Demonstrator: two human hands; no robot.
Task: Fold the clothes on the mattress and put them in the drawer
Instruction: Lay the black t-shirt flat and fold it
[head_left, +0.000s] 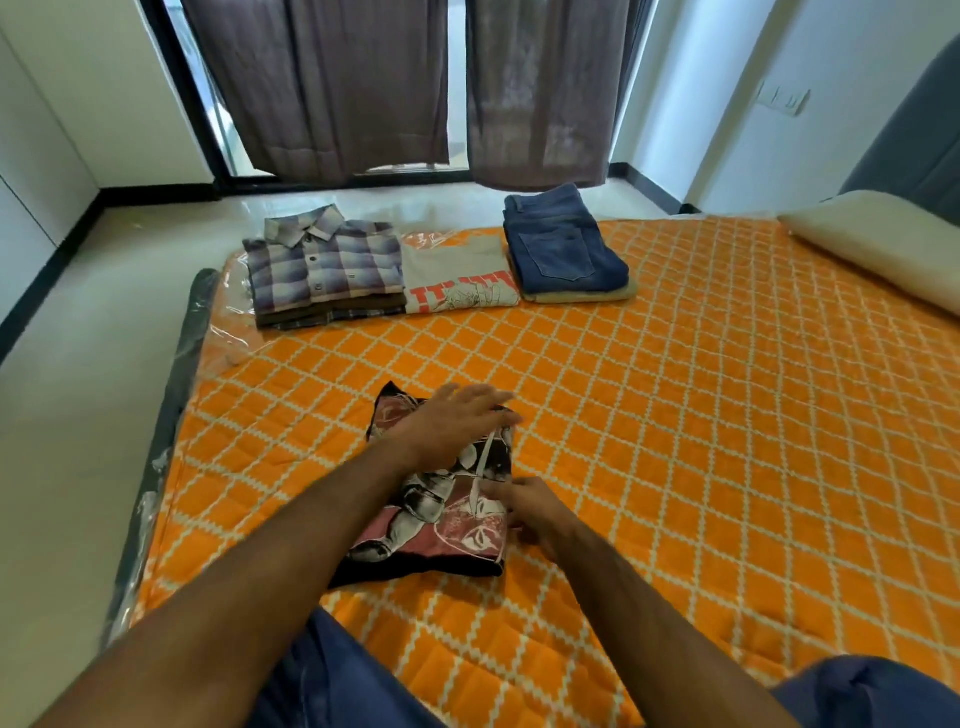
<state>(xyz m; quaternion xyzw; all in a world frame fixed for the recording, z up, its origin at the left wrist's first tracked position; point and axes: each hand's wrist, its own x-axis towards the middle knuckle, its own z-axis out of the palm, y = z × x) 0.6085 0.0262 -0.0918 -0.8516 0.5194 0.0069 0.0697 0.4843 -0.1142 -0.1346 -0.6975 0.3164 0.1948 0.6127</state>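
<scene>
A folded black T-shirt (447, 514) with a red and white print lies on the orange mattress (675, 415) in front of me. My left hand (452, 423) lies flat on its far end with straight fingers. My right hand (530, 506) rests at the shirt's right edge, fingers curled onto the fabric. At the mattress's far edge stand a pile of folded shirts with a plaid one on top (324, 265), a folded grey T-shirt (460, 280), and folded blue jeans (566, 244) on a beige garment.
A cream pillow (872, 249) lies at the mattress's far right corner. Clear plastic wrap (218, 332) covers the mattress's left side. Pale floor runs along the left and back, up to dark curtains (415, 88) over a glass door. My knees are at the bottom edge. No drawer shows.
</scene>
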